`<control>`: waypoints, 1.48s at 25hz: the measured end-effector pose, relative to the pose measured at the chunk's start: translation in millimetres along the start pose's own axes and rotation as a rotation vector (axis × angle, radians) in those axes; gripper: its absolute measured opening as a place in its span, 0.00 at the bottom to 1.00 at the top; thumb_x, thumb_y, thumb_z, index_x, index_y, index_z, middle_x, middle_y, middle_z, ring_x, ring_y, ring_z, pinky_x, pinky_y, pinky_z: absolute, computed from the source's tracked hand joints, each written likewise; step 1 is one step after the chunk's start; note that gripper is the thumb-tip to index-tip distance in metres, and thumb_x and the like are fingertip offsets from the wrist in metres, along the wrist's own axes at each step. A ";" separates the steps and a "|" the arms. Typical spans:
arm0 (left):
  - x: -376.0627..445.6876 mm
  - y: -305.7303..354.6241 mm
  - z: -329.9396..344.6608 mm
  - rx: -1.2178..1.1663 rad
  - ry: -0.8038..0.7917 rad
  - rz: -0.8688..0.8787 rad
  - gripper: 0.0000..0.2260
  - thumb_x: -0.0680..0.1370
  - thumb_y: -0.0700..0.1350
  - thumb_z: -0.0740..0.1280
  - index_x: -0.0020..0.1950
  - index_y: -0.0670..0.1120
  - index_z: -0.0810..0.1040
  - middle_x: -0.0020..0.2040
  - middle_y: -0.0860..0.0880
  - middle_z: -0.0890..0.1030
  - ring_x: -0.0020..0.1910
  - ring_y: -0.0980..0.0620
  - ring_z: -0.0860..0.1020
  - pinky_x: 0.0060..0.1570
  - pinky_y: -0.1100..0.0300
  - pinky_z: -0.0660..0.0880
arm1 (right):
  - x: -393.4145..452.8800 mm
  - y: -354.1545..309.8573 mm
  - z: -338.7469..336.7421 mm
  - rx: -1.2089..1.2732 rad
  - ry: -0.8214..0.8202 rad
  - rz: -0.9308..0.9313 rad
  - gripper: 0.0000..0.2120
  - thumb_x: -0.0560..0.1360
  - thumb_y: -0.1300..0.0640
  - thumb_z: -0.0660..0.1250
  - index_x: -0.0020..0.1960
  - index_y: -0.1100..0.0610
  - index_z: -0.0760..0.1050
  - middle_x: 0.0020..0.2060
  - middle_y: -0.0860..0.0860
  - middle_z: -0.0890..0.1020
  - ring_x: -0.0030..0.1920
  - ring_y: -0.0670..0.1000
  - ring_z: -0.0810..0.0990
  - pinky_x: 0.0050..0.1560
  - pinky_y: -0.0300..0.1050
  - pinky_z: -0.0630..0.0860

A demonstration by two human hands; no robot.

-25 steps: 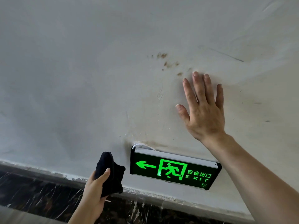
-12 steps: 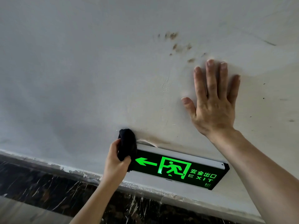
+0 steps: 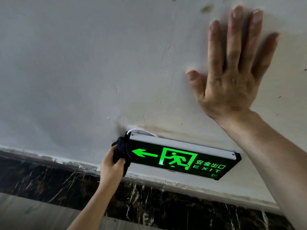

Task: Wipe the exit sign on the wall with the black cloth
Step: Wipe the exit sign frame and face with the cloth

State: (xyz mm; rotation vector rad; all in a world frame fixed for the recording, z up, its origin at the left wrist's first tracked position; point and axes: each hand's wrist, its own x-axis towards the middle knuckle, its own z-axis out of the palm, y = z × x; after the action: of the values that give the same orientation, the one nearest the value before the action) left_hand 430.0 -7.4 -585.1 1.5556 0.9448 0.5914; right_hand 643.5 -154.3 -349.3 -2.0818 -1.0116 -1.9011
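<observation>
Both forearms are bare to the frame edge, with no sleeve in view. The left hand [image 3: 111, 166] looks slim with a narrow wrist. The right hand [image 3: 231, 77] looks broad, with long fingers [image 3: 235, 35], short nails and creased knuckles.

Left hand [image 3: 111, 166] raised, fingers [image 3: 120, 161] curled; right hand [image 3: 232, 70] spread flat.

I observed a pale plastered wall [image 3: 83, 63] bearing brown stains [image 3: 206, 9] near its top. Beneath it ran a chipped white moulding [image 3: 49, 159], then a dark veined marble band [image 3: 49, 183].
</observation>
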 end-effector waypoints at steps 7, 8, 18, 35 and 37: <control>0.4 -26.1 12.6 0.044 0.035 -0.030 0.21 0.76 0.28 0.63 0.47 0.56 0.79 0.35 0.56 0.83 0.27 0.63 0.75 0.22 0.71 0.69 | -0.5 -1.9 4.7 -0.021 0.034 0.022 0.33 0.78 0.36 0.50 0.74 0.57 0.63 0.69 0.63 0.73 0.69 0.68 0.67 0.68 0.71 0.57; 0.1 -31.3 11.8 0.071 0.028 -0.065 0.20 0.76 0.28 0.63 0.47 0.54 0.79 0.34 0.53 0.83 0.26 0.62 0.75 0.21 0.70 0.68 | -0.4 -1.4 4.9 -0.013 0.032 0.025 0.33 0.78 0.36 0.50 0.74 0.57 0.63 0.69 0.63 0.73 0.69 0.68 0.67 0.69 0.71 0.57; -40.4 -19.1 16.2 -0.203 -0.632 -0.661 0.14 0.74 0.32 0.62 0.59 0.33 0.76 0.44 0.37 0.79 0.43 0.38 0.80 0.42 0.49 0.77 | 2.0 0.4 -0.5 0.039 -0.052 0.030 0.34 0.77 0.36 0.48 0.75 0.56 0.61 0.72 0.62 0.69 0.72 0.64 0.59 0.71 0.68 0.52; -121.3 118.7 -12.5 -0.423 -0.933 -0.332 0.15 0.75 0.37 0.71 0.61 0.42 0.84 0.60 0.33 0.83 0.58 0.36 0.83 0.56 0.49 0.81 | -68.8 1.5 -151.2 1.306 -1.268 0.852 0.37 0.67 0.25 0.58 0.73 0.36 0.59 0.73 0.36 0.64 0.69 0.34 0.60 0.65 0.37 0.59; -120.8 126.6 -7.0 -0.309 -0.979 -0.267 0.16 0.76 0.37 0.71 0.64 0.41 0.82 0.61 0.33 0.82 0.58 0.36 0.81 0.60 0.48 0.78 | -89.1 7.1 -152.3 1.468 -1.468 1.035 0.35 0.68 0.29 0.62 0.71 0.40 0.66 0.73 0.42 0.69 0.69 0.40 0.66 0.68 0.43 0.62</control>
State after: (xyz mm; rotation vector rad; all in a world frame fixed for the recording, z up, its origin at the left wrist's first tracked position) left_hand 389.4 -104.7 -445.3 1.1830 0.2696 -0.2263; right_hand 523.8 -273.5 -401.0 -1.7928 -0.6317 0.9077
